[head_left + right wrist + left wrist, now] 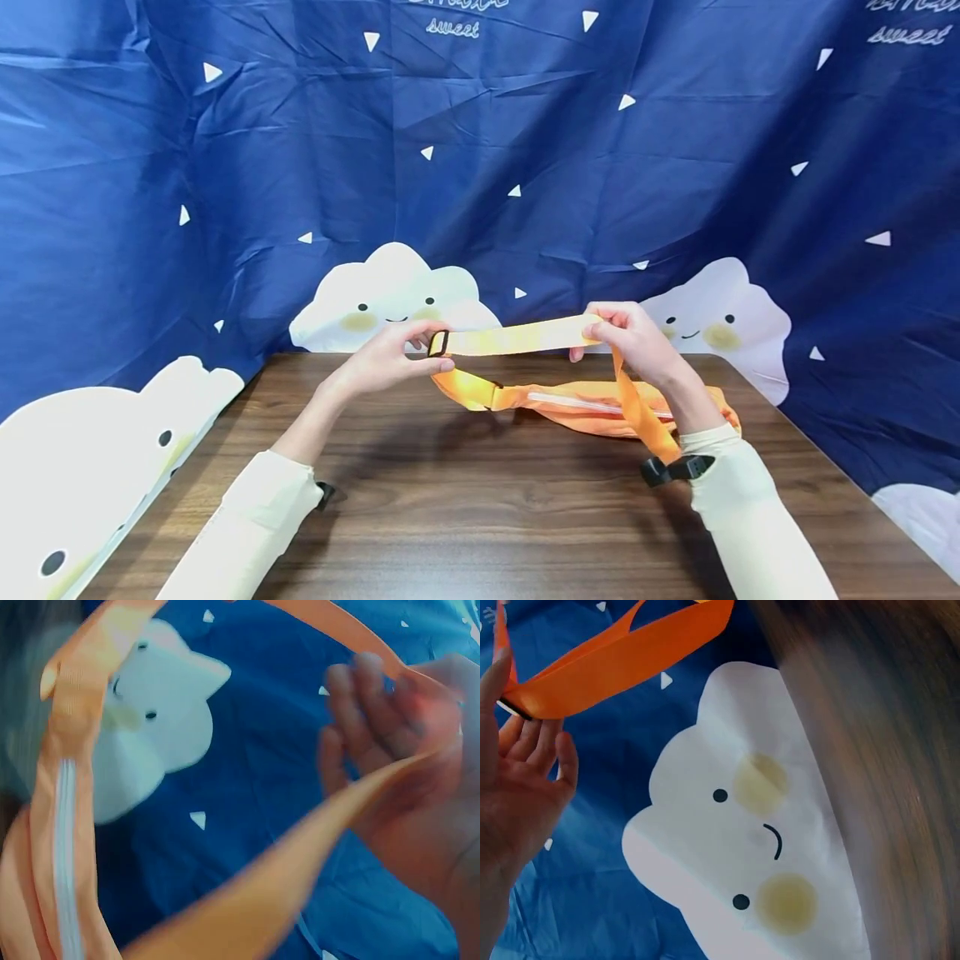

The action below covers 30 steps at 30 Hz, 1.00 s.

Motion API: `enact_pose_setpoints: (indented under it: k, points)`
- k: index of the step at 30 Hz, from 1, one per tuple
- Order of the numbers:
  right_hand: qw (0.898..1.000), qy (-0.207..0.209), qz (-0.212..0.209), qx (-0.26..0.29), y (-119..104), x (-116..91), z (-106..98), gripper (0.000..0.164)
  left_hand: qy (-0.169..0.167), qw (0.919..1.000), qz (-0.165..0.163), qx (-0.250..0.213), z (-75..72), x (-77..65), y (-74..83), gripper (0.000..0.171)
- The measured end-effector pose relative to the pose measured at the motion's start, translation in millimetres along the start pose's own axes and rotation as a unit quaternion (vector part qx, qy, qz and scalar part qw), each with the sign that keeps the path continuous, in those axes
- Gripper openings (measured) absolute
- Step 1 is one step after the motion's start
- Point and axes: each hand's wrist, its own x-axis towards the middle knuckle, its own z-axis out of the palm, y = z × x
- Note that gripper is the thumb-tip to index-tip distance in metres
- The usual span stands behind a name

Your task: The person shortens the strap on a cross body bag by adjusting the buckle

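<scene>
My view has the orange pouch (581, 419) lying on the table (465, 500), its white zipper (570, 402) visible. Up and left of the pouch, I see the left hand (382, 358), fingers pinching the strap (517, 336) at a black buckle (438, 343). Above the pouch's right part, the right hand (633, 337) pinches the strap between thumb and fingers; one length of strap hangs in front of the pouch.
</scene>
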Motion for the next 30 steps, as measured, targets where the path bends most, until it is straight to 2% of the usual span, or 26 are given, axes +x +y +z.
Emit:
enact_pose_setpoints:
  k: [5,8,10,13,19,26,30]
  points:
    - [0.996,-0.081,0.041,-0.005,0.0,2.7,10.3,0.014,-0.002,0.9995,0.031,0.012,4.4,2.4,8.3,0.054]
    - [0.992,-0.101,0.073,-0.033,-2.4,8.6,26.2,0.019,-0.017,0.9981,0.054,0.026,10.2,4.8,17.4,0.057]
    - [0.989,-0.1,0.095,-0.059,-4.0,11.6,36.8,0.022,-0.026,0.9966,0.067,0.04,14.0,6.4,23.6,0.057]
    - [0.986,-0.092,0.122,-0.067,-5.7,12.8,50.4,0.025,-0.034,0.9929,0.085,0.075,19.4,7.8,30.2,0.06]
    - [0.987,-0.066,0.126,-0.069,-2.7,12.8,65.2,0.018,-0.023,0.9819,0.126,0.14,27.6,8.9,37.5,0.067]
    - [0.989,-0.052,0.113,-0.073,-0.8,13.8,69.4,0.008,0.017,0.984,0.127,0.124,29.3,9.7,45.2,0.06]
    - [0.99,-0.04,0.118,-0.071,-3.6,12.0,68.8,0.009,0.021,0.9865,0.126,0.102,29.8,10.2,47.3,0.05]
